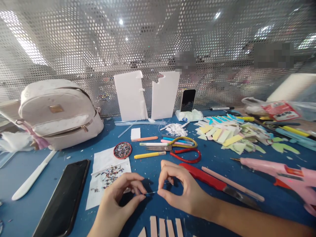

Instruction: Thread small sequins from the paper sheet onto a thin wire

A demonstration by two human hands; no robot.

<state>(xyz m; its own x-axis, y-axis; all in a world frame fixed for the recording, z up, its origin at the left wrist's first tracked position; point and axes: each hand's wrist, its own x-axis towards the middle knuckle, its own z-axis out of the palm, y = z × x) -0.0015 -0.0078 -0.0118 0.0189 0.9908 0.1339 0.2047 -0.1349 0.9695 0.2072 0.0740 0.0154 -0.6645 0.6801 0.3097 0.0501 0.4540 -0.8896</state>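
Observation:
Between my two hands runs a thin pale strand [151, 192], too fine to name more exactly. My left hand [119, 200] pinches one end between thumb and fingers, over the right edge of a white paper sheet [98, 161]. The other end is pinched by the thumb and forefinger of my right hand [181, 187]. Small dark and coloured bits [110, 176] lie scattered on the paper beside my left hand, and a red-rimmed dish [122, 150] full of similar bits sits just beyond. Several pale pink strips [161, 227] lie at the near edge, below the hands.
Scissors [172, 148] and several markers [149, 155] lie beyond the hands. A red-handled knife [204, 177] and pink glue gun [276, 171] are on the right. A phone [63, 197] and a white backpack [59, 115] stand left. Paper scraps [229, 135] pile at back right.

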